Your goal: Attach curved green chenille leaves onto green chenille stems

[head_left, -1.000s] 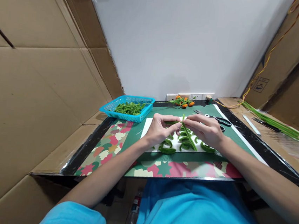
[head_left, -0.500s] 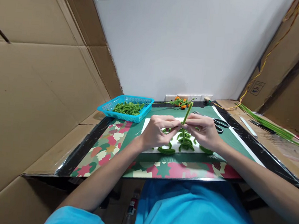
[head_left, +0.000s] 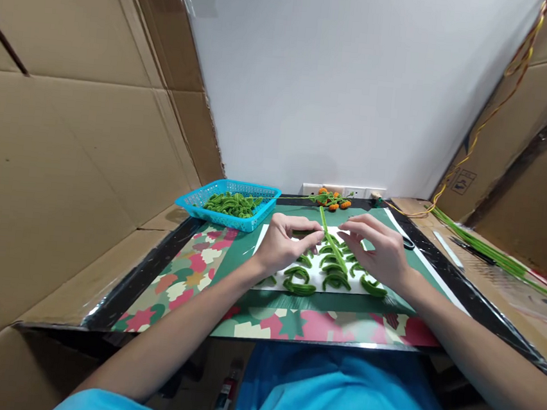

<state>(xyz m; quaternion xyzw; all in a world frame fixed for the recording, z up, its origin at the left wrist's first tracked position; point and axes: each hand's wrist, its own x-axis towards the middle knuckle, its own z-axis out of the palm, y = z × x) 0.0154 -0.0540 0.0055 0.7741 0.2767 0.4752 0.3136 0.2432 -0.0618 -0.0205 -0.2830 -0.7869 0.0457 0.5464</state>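
My left hand pinches a straight green pipe cleaner between thumb and fingertips. It slants above a white sheet. To its right, my right hand has thumb and fingers apart, close to the pipe cleaner, with nothing visible between them. Several curved green pipe-cleaner pieces lie in rows on the sheet, some partly hidden by my hands. Another curved piece rests below my right hand.
A blue plastic basket of bent green pieces stands back left. Orange flowers on green stems lie by the wall sockets. Scissors are mostly behind my right hand. Long green stems and a white strip lie at right.
The pipe cleaner has tipped from leaning right to leaning left. My right fingers have come off it and spread, moving slightly right. The left hand keeps its pinch.
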